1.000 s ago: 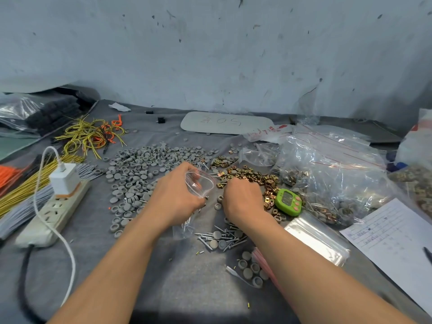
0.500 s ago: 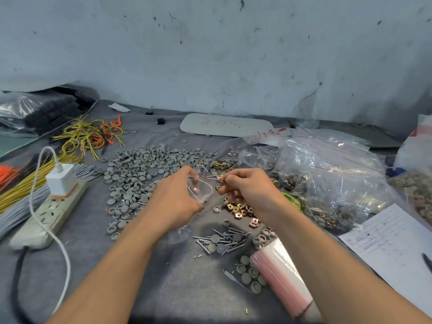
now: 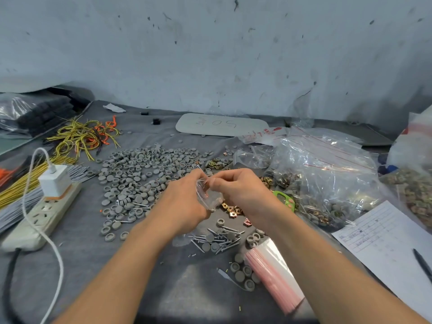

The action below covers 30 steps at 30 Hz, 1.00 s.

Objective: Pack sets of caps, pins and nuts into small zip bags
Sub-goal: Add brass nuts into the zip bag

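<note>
Together, left hand [image 3: 180, 203] and right hand [image 3: 244, 192], each in a pinch on one small zip bag [image 3: 209, 198].

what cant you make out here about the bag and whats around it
All head view.
- What is inside the small zip bag: the left hand wraps it, plastic glares.
- What the right hand pinches: its curled fingers hide it.
- Green device: mostly behind the right wrist.
- Paper sheet: writing too small, cut by the right edge.
</note>
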Motion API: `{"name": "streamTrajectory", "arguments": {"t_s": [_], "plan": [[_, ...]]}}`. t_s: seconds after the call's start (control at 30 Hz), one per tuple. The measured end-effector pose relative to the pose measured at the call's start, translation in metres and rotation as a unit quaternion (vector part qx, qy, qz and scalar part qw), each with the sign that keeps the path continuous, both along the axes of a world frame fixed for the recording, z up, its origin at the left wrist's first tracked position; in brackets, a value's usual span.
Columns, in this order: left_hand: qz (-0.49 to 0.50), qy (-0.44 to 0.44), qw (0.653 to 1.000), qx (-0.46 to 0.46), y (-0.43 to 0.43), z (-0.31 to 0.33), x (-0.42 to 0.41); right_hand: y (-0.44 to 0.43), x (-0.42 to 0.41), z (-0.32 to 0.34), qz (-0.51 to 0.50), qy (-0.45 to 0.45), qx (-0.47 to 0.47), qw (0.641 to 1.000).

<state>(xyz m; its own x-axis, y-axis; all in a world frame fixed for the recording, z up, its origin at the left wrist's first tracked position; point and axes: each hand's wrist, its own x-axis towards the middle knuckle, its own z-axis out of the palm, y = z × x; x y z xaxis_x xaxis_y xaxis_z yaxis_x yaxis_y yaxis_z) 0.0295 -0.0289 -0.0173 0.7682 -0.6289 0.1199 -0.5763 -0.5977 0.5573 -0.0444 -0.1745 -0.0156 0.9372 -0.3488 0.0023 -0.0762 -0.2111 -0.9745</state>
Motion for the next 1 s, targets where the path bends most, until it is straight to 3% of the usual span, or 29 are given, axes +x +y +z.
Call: {"name": "streamTrajectory", "arguments": {"t_s": [0.07, 0.17, 0.23, 0.33, 0.47, 0.63, 0.83, 1.0], "plan": [[-0.004, 0.006, 1.0, -0.009, 0.0, 0.001, 0.0, 0.005, 0.0, 0.0, -0.017, -0.005, -0.08, 0.997], [0.004, 0.024, 0.999, -0.036, 0.001, 0.004, 0.002, -0.002, -0.002, 0.01, -0.042, -0.036, -0.033, 0.998], [0.011, 0.024, 0.999, -0.044, 0.005, 0.004, 0.004, -0.016, -0.005, 0.015, -0.081, -0.018, -0.099, 0.992], [0.014, 0.019, 0.999, -0.038, 0.009, 0.002, 0.007, -0.026, -0.008, 0.006, -0.068, 0.121, -0.345, 0.928], [0.022, 0.013, 0.999, -0.022, 0.011, 0.002, 0.008, -0.021, -0.005, -0.019, -0.03, 0.234, -0.491, 0.838], [0.026, 0.016, 0.999, -0.027, 0.011, 0.003, 0.007, -0.017, 0.001, -0.032, -0.064, 0.215, -0.543, 0.809], [0.025, 0.011, 0.999, -0.022, 0.01, 0.002, 0.009, -0.022, -0.002, -0.031, -0.063, 0.229, -0.54, 0.807], [0.038, -0.003, 0.999, -0.018, 0.009, 0.0, 0.014, -0.025, 0.003, -0.023, -0.124, 0.203, -0.472, 0.849]]}}
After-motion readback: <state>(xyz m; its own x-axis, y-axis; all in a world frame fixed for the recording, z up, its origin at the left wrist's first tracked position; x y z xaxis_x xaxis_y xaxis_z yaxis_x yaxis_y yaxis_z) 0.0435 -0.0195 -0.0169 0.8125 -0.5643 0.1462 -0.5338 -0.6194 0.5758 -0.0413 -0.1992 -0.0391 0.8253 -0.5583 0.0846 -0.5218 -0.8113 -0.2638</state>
